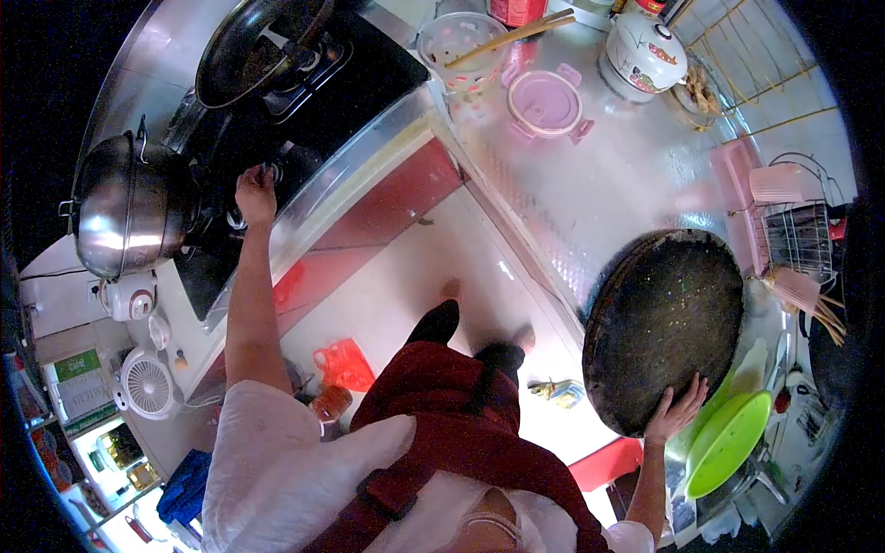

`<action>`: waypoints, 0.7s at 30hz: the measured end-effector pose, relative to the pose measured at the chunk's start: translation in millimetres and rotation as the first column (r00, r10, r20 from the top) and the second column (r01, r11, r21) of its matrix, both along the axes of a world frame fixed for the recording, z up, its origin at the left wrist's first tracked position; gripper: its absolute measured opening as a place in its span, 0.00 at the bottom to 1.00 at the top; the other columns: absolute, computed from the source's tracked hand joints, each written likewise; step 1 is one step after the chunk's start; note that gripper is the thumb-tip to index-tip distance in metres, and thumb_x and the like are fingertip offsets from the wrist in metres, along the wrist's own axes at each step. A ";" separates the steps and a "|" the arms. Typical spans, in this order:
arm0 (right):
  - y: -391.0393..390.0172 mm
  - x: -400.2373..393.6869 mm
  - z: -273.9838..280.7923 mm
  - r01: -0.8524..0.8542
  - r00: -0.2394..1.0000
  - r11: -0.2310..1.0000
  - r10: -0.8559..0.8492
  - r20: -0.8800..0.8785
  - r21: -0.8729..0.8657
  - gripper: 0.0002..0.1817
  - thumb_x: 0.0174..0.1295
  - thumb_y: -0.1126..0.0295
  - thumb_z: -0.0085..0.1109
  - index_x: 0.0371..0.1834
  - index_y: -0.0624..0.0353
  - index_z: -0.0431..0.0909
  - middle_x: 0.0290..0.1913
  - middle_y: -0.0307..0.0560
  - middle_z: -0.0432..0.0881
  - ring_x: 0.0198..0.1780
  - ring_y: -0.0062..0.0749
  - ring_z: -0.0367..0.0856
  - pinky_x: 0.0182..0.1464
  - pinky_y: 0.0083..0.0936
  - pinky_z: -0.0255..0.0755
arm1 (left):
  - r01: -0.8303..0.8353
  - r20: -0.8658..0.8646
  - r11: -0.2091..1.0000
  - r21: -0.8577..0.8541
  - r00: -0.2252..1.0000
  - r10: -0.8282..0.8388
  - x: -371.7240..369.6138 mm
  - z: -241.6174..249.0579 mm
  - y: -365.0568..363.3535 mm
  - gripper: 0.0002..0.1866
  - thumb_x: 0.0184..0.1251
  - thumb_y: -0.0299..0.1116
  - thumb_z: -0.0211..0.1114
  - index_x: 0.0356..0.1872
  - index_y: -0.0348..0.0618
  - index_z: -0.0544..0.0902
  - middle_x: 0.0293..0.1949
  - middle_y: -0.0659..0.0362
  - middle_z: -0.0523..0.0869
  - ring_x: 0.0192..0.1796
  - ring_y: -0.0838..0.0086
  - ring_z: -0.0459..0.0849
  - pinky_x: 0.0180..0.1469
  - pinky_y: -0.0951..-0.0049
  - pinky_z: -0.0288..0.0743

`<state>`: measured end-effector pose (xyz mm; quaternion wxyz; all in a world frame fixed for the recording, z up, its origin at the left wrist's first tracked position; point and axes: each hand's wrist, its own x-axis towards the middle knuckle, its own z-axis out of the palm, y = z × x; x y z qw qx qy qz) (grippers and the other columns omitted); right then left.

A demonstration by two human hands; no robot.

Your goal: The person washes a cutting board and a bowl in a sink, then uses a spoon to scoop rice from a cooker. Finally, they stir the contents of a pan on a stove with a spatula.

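On the left, my left hand (256,192) reaches to the front edge of the black gas stove (359,69). Its fingers are closed on a stove knob (275,171), which they partly cover. My right hand (679,411) rests with fingers spread on the near edge of a thick, round, dark chopping board (664,323). Small light bits are scattered over the board's face. A wide metal pot (129,212) sits on the left burner, and a dark wok (263,51) is on the far one.
Chopsticks lie across a clear tub (461,78) beside a pink-lidded container (545,101). A white enamel pot (643,60) stands farther right. A green basin (730,444) is by the sink. On the floor are a red plastic bag (344,366) and a crumpled packet (558,393).
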<state>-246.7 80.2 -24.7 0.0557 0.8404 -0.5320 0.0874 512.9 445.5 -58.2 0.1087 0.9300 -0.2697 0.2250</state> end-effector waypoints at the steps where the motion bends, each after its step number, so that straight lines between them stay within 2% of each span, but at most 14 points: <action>1: 0.1 0.2 0.4 0.003 1.000 1.000 -0.003 -0.003 0.007 0.31 0.67 0.48 0.42 0.70 0.51 0.59 0.72 0.50 0.56 0.72 0.49 0.51 0.70 0.47 0.44 | 0.007 0.015 1.000 0.002 1.000 -0.007 0.6 -0.5 0.5 0.14 0.61 0.40 0.64 0.40 0.39 0.83 0.37 0.48 0.84 0.38 0.54 0.82 0.40 0.60 0.77; 5: 1.0 0.8 0.5 0.009 0.999 1.000 -0.009 -0.033 0.006 0.32 0.67 0.47 0.41 0.70 0.50 0.58 0.72 0.50 0.56 0.73 0.49 0.50 0.70 0.48 0.44 | 0.076 0.068 0.997 0.025 0.995 -0.077 2.3 -2.3 1.2 0.14 0.61 0.40 0.63 0.39 0.40 0.83 0.35 0.49 0.83 0.38 0.54 0.82 0.40 0.60 0.77; 11: 1.9 0.9 1.0 0.013 0.999 1.000 -0.012 -0.042 0.005 0.31 0.67 0.48 0.42 0.70 0.51 0.59 0.72 0.50 0.55 0.73 0.49 0.51 0.70 0.48 0.44 | -0.010 -0.014 0.999 -0.047 1.000 0.010 0.0 -4.0 -1.7 0.12 0.61 0.40 0.63 0.36 0.40 0.82 0.33 0.48 0.83 0.35 0.53 0.82 0.39 0.57 0.76; 13: 1.3 1.3 -0.1 0.008 0.999 1.000 -0.009 -0.040 -0.004 0.31 0.67 0.48 0.42 0.70 0.51 0.59 0.72 0.50 0.56 0.72 0.49 0.51 0.70 0.48 0.45 | -0.059 0.004 0.997 -0.050 0.998 0.059 -2.8 -3.0 -5.4 0.12 0.56 0.36 0.66 0.37 0.38 0.81 0.35 0.48 0.82 0.40 0.53 0.80 0.43 0.58 0.75; 21: 1.0 2.9 2.7 -0.013 1.000 1.000 0.012 -0.021 -0.022 0.30 0.67 0.49 0.43 0.69 0.52 0.60 0.72 0.50 0.57 0.72 0.50 0.53 0.69 0.48 0.48 | -0.050 0.013 0.999 -0.012 0.999 0.050 0.5 -5.2 -4.4 0.13 0.56 0.37 0.66 0.36 0.38 0.81 0.35 0.48 0.82 0.40 0.52 0.80 0.43 0.57 0.75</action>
